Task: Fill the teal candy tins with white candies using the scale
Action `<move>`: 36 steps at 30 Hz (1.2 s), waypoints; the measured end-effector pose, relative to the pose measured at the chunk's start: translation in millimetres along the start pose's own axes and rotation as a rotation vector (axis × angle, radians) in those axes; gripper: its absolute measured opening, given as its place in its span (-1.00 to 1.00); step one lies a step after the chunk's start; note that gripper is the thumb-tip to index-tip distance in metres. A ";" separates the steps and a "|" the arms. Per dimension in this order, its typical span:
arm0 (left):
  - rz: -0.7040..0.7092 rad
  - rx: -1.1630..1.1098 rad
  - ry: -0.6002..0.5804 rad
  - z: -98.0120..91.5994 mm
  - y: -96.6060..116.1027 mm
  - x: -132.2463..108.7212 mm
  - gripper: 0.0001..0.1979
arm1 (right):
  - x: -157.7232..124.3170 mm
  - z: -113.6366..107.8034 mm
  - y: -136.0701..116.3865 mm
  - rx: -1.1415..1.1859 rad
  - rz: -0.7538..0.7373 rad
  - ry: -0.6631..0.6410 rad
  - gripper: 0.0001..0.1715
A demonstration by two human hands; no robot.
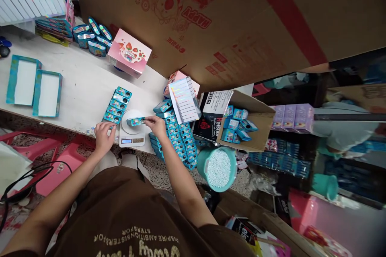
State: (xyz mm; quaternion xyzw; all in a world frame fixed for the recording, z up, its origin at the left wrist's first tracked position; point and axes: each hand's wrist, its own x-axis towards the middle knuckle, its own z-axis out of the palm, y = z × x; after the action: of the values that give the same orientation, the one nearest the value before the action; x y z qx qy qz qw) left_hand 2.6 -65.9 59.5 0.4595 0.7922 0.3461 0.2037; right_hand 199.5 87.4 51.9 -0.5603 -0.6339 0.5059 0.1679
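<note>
My right hand (156, 123) pinches one end of a small teal box (135, 121) that lies on the round pan of a white kitchen scale (132, 138). My left hand (103, 136) rests closed at the table's front edge, just left of the scale and below a row of several teal boxes (117, 105); whether it holds anything I cannot make out. Stacked teal boxes (177, 136) stand to the right of my right hand.
Two shallow teal trays (33, 85) lie at the left on the white table (81, 84). A pink strawberry box (129, 57) and holographic cards (183, 99) sit farther back. An open carton (256, 122) of teal boxes and a teal bucket (217, 168) stand right. Pink stools (57, 160) stand below.
</note>
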 end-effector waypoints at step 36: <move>0.311 0.366 -0.377 84.3 62.7 47.3 -0.62 | -141.1 -47.2 53.8 1.318 0.601 0.131 -0.89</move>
State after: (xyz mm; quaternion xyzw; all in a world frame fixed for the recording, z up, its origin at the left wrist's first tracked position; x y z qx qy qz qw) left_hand 70.0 26.9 48.3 0.6604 0.7098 0.1334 0.2053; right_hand 309.9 -22.9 77.6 -0.5217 -0.0047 0.7725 0.3621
